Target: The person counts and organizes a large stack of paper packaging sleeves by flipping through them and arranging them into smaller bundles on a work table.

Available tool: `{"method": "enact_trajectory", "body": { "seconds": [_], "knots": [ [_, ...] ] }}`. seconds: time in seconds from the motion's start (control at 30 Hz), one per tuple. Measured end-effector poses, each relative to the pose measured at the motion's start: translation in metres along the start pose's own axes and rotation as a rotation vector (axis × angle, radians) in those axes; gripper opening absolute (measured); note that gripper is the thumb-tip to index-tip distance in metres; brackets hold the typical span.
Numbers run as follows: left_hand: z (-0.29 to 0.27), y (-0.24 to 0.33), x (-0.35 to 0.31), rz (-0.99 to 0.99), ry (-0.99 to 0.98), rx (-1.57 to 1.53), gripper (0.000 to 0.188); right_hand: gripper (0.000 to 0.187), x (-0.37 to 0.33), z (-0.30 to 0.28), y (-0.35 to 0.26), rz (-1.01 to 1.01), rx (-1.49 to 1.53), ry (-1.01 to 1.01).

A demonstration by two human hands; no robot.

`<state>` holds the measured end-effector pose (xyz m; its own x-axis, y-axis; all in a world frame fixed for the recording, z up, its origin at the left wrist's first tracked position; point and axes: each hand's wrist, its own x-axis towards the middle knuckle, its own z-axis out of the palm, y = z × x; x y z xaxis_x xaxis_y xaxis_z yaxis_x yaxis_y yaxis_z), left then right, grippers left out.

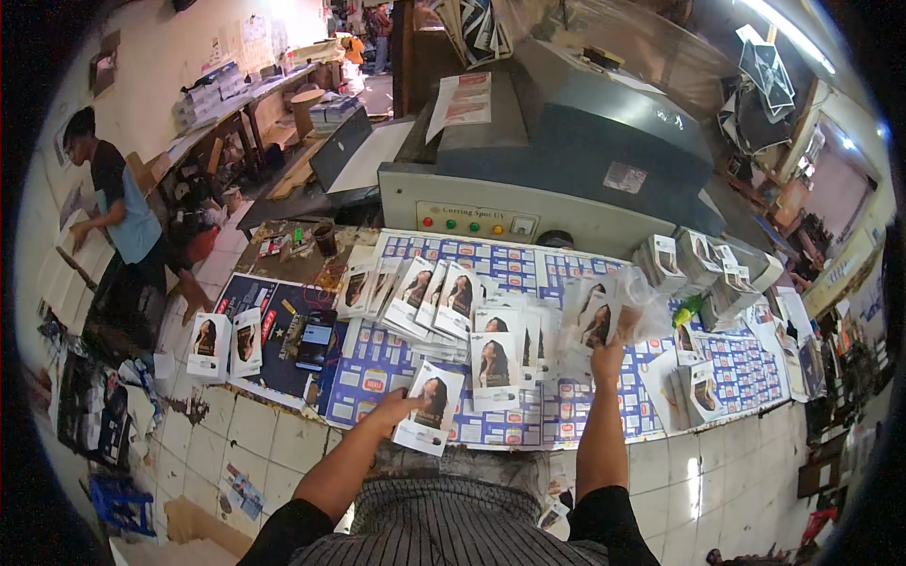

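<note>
At the near edge of the table, my left hand (398, 407) is closed on a flat white printed box (440, 423) with a picture of long dark hair. My right hand (609, 360) grips a clear plastic bag (645, 300) farther right; similar printed boxes show through the film. Its fingertips are partly hidden by the plastic. Between my hands lies a fanned pile of the same boxes (494, 363), with another overlapping pile (408, 292) behind it to the left.
Bundled boxes (699, 259) stand at the table's far right, near a green-yellow bottle (685, 311). A smaller stack (700, 389) lies nearer. On the left are a phone (314, 345) and a dark cup (324, 238). A large grey machine (566, 203) borders the far side; another person (127, 203) stands left.
</note>
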<state>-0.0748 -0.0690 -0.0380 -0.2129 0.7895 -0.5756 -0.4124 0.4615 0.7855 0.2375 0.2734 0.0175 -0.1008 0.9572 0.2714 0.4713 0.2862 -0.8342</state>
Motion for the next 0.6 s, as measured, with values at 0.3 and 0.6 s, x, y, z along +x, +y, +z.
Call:
{"method": "enact_trajectory", "body": {
  "seconds": [0.3, 0.6],
  "knots": [
    [-0.005, -0.015, 0.007, -0.003, 0.154, -0.039, 0.049, 0.033, -0.005, -0.046, -0.079, -0.032, 0.583, 0.001],
    [-0.005, -0.024, 0.014, 0.087, 0.169, -0.123, 0.053, 0.034, -0.179, 0.084, -0.084, 0.424, 0.351, -0.82]
  ]
}}
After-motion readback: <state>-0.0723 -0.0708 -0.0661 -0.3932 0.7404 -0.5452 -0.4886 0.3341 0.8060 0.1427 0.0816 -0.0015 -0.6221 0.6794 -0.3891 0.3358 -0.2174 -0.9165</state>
